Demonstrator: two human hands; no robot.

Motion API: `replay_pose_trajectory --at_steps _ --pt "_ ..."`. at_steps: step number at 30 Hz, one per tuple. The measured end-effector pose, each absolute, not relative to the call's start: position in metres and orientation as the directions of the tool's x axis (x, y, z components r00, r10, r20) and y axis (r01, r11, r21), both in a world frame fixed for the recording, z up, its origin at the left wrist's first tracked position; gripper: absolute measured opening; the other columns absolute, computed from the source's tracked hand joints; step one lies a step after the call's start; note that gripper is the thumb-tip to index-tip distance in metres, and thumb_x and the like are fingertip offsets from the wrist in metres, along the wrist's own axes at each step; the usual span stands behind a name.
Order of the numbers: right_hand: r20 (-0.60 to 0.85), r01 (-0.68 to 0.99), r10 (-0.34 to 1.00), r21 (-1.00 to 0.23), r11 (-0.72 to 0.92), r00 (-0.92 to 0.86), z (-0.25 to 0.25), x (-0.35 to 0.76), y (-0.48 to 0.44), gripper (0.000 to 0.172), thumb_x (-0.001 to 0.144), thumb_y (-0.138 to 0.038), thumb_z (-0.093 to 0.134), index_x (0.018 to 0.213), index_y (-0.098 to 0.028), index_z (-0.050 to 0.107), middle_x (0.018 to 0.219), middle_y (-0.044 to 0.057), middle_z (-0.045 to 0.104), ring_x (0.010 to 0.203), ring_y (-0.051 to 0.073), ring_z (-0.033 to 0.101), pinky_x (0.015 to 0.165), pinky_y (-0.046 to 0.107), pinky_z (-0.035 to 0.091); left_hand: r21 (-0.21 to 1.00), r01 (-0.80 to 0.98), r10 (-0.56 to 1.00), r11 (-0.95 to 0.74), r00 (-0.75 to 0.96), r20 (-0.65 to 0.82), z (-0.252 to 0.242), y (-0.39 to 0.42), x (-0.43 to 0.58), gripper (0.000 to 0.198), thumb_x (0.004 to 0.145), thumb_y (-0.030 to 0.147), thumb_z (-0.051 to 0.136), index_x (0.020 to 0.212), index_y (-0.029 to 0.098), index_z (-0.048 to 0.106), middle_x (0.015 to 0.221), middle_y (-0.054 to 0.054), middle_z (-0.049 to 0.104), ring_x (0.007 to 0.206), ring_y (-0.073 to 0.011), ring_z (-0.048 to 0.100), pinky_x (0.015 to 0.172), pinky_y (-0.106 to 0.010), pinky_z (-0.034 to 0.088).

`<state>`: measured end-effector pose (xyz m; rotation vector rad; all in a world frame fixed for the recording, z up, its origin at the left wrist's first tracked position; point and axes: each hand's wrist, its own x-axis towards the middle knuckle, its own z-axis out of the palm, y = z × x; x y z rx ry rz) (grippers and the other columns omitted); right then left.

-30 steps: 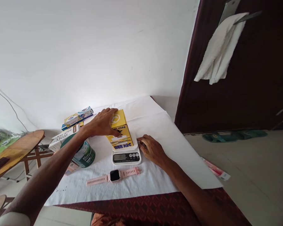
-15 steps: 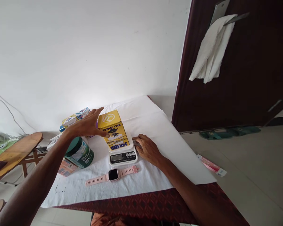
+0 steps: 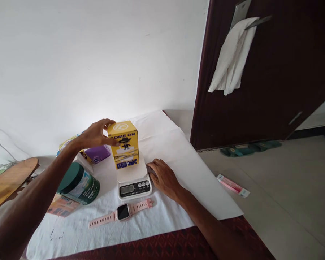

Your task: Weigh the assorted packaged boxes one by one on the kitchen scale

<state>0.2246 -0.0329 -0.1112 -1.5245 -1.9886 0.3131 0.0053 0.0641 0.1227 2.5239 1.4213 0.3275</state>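
Observation:
My left hand (image 3: 96, 133) grips a yellow box (image 3: 125, 146) by its left side, the thumb on its printed front and the fingers behind. The box is upright over the white plate of a kitchen scale (image 3: 134, 189), whose front part shows bare; I cannot tell whether its base touches the plate. Beside the scale's right edge, my right hand (image 3: 164, 177) rests on the cloth with curled fingers. Something dark grey shows under those fingers, too hidden to name. A smartwatch with a pink strap (image 3: 123, 212) lies in front of the scale.
Left of the scale stand a green jar (image 3: 82, 186), an orange-pink box (image 3: 63, 206) and a purple box (image 3: 99, 153). A white cloth (image 3: 178, 159) covers the table. To the right are a dark door (image 3: 260, 79) with a towel (image 3: 234, 57), and slippers (image 3: 238, 151) on the floor.
My left hand has closed on the yellow box, which has turned and shifted back on or over the scale, baring more of the plate. My right hand stays beside the scale. The view has shifted.

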Motion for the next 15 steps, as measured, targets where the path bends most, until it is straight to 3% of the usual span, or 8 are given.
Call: replay_pose_trajectory --at_steps 4,9,15 --pt "0.312 0.803 0.936 -0.508 0.312 -0.166 -0.11 0.224 -0.033 0.021 0.089 -0.009 0.055 0.104 -0.019 0.065 0.105 0.007 0.063 0.101 0.023 0.056 0.093 0.034 0.043 0.281 0.827 0.874 -0.486 0.456 0.169 0.127 0.125 0.036 0.075 0.065 0.053 0.083 0.127 0.019 0.059 0.121 -0.01 0.067 0.11 -0.0302 0.063 0.091 -0.043 0.053" --pt "0.313 0.81 0.932 -0.489 0.325 -0.185 -0.114 0.222 -0.032 0.018 0.091 -0.01 0.054 0.102 -0.019 0.064 0.106 0.008 0.064 0.099 0.024 0.056 0.09 0.036 0.044 0.291 0.834 0.875 -0.469 0.394 0.282 0.095 0.209 0.09 0.084 0.059 0.051 0.087 0.128 0.014 0.057 0.122 -0.013 0.061 0.108 -0.0283 0.06 0.092 -0.041 0.051" --pt "0.264 0.801 0.943 -0.509 0.315 -0.204 -0.119 0.224 -0.028 0.022 0.085 -0.007 0.056 0.101 -0.02 0.063 0.105 0.007 0.064 0.097 0.024 0.056 0.085 0.037 0.044 0.409 0.824 0.911 -0.392 0.285 0.299 0.058 0.271 0.148 0.083 0.064 0.048 0.087 0.131 0.013 0.051 0.128 -0.015 0.053 0.113 -0.0265 0.055 0.095 -0.037 0.048"
